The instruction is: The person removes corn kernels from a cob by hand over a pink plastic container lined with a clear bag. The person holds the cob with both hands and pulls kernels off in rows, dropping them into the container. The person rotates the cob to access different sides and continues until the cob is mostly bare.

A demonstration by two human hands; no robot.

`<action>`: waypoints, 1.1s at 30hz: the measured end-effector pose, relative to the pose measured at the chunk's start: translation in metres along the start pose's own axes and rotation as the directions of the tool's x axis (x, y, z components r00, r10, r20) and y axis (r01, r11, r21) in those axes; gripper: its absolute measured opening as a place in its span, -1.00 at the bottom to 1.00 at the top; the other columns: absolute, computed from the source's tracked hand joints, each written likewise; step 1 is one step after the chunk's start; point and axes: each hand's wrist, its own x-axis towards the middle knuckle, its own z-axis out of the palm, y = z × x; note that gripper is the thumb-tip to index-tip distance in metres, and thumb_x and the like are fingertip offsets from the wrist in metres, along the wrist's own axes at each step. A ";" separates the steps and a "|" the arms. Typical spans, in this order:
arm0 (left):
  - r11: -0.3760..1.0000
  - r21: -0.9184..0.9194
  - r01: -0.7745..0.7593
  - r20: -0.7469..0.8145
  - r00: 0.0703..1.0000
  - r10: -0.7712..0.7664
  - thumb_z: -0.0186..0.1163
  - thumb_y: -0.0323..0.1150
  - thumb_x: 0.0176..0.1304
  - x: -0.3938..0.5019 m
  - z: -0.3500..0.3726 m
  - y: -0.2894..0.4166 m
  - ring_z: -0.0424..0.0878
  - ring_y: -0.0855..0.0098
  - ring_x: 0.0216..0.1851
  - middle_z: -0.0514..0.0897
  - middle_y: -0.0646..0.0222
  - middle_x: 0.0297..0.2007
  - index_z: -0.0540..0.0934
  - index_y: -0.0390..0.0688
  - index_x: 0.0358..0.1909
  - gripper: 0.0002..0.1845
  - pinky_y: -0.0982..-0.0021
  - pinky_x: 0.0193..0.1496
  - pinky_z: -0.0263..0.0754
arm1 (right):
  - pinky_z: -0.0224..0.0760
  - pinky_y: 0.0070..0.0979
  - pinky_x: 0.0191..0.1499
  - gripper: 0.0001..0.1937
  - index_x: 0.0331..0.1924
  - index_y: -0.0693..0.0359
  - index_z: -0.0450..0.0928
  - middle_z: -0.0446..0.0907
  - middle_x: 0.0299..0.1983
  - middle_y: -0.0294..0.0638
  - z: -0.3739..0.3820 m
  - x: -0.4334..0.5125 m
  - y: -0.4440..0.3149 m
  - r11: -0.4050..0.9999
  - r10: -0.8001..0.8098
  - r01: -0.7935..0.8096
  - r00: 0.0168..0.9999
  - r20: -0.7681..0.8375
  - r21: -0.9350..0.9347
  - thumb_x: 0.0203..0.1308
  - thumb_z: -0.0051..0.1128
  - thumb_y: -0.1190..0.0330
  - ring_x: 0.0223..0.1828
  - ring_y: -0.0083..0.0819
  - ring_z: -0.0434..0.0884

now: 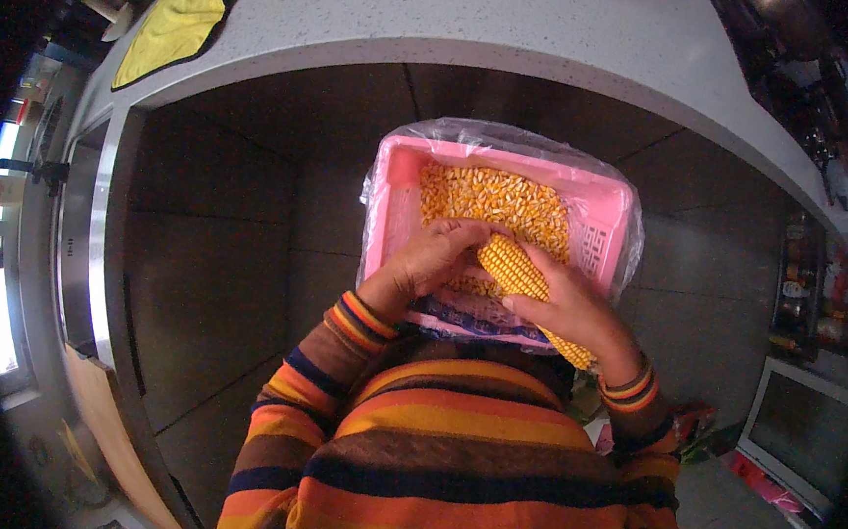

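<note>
A yellow ear of corn (516, 268) lies slantwise over a pink plastic basket (505, 154), its lower end pointing towards my right forearm. My right hand (565, 296) is closed around the middle of the ear, with the thumb across its near side. At the ear's upper end, the curled fingers of my left hand (443, 255) touch it; whether they grip it is hidden. Loose corn kernels (499, 196) cover much of the basket's bottom. Clear plastic film (478, 130) lines the basket and hangs over its rim.
Beyond the basket curves a pale speckled countertop (485, 18), with a yellow cloth (183, 23) at its left. Dark tiles (210, 264) cover the floor. A light-framed appliance or cabinet (810, 431) stands at the right, and a wooden board (116, 442) is at the lower left.
</note>
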 end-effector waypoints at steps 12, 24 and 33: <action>0.991 0.007 -0.135 0.001 0.991 0.135 -0.11 -0.26 0.45 0.008 -0.006 -0.006 0.57 0.33 0.00 0.56 0.26 0.03 0.48 -0.22 0.13 -0.64 0.27 -0.04 0.60 | 0.29 -0.29 0.19 -0.19 0.35 0.27 0.14 0.46 0.09 0.19 -0.003 -0.006 -0.006 0.995 -0.096 0.095 0.992 -0.082 -0.020 0.02 0.28 0.20 0.15 -0.04 0.48; 0.987 -0.072 -0.143 -0.035 0.989 0.141 -0.15 -0.24 0.47 0.009 -0.004 -0.001 0.58 0.36 -0.07 0.56 0.25 -0.02 0.48 -0.21 0.10 -0.64 0.33 -0.09 0.60 | 0.33 -0.26 0.14 -0.19 0.36 0.20 0.12 0.52 0.01 0.18 0.000 -0.004 -0.012 1.000 -0.008 0.006 0.997 -0.072 -0.028 0.00 0.28 0.22 0.08 -0.02 0.53; 0.982 0.143 -0.125 -0.077 0.988 0.137 -0.17 -0.19 0.48 0.010 -0.007 -0.006 0.59 0.33 -0.06 0.56 0.24 -0.02 0.48 -0.27 0.05 -0.61 0.36 -0.26 0.68 | 0.37 -0.23 0.10 -0.18 0.37 0.14 0.14 0.51 0.02 0.21 0.005 -0.004 -0.014 0.995 -0.046 0.038 0.995 -0.091 -0.096 -0.04 0.30 0.27 0.06 0.04 0.54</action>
